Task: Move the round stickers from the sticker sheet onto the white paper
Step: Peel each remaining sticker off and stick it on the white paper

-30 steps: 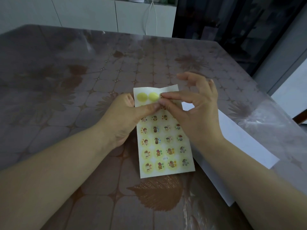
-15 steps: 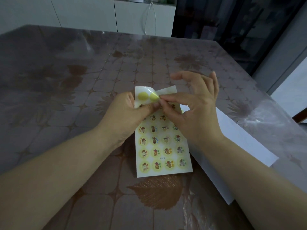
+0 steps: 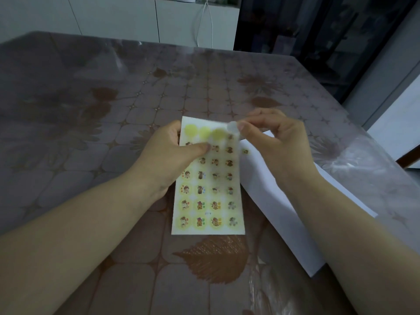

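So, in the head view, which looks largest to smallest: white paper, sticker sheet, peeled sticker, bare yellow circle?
1. white paper, partly behind the right arm
2. sticker sheet
3. peeled sticker and bare yellow circle: about alike

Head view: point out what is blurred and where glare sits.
Head view: dim; the sticker pinched by the right hand is motion-smeared; the sticker sheet looks soft along its top; pale glare lies on the table cover at right.

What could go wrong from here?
1. The sticker, pinched in the right hand, hangs free; it may fold on itself or cling to a fingertip.
2. Set down carelessly, it could overlap the placed sticker on the paper.
3. The left hand holds the sheet only at its upper left; it may shift.
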`<state>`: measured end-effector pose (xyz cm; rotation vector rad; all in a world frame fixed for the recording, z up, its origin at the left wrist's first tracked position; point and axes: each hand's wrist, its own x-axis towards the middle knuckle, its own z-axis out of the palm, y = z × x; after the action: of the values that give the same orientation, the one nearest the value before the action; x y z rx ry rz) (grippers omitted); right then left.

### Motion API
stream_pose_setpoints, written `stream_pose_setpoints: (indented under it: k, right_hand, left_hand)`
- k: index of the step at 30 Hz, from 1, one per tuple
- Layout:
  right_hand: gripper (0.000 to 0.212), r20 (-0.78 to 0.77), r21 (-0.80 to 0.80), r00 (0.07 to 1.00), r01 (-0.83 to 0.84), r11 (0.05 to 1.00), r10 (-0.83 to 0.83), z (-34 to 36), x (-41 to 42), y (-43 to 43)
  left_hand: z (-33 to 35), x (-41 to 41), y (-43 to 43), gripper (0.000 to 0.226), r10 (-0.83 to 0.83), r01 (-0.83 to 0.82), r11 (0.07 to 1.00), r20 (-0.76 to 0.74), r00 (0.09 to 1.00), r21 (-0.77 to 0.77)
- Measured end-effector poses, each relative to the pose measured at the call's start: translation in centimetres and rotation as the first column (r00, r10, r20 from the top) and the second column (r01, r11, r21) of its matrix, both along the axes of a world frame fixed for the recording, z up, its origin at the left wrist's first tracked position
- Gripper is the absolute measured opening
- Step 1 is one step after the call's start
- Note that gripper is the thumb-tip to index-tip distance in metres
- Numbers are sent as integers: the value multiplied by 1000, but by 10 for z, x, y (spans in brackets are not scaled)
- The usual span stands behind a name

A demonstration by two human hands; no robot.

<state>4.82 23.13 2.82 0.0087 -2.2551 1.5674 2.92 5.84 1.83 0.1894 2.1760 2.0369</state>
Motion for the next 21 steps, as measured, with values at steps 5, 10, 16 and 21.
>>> stream_pose_setpoints:
  k: [5,10,16,21]
  right_hand:
    - [7,185,-67,981,-43,997,55,8,-1,17]
    - [24,501,221,861,-230,948,92,30,4,53]
    - [19,691,497,720,-411,764,-62,38,22,81]
    - [27,643,594,760,-418,687,-95,27,44,73]
  left_hand:
    - [-3,-7,-4,31,60,-61,996,-23,998,-58]
    - [-7,-13,-12,78,61,-149,885,-208,976,-440]
    - [6,15,10,51,-439,-157,682,-571,694,-714]
    - [-7,39,38,75,-745,-66,362,-331,579,-930]
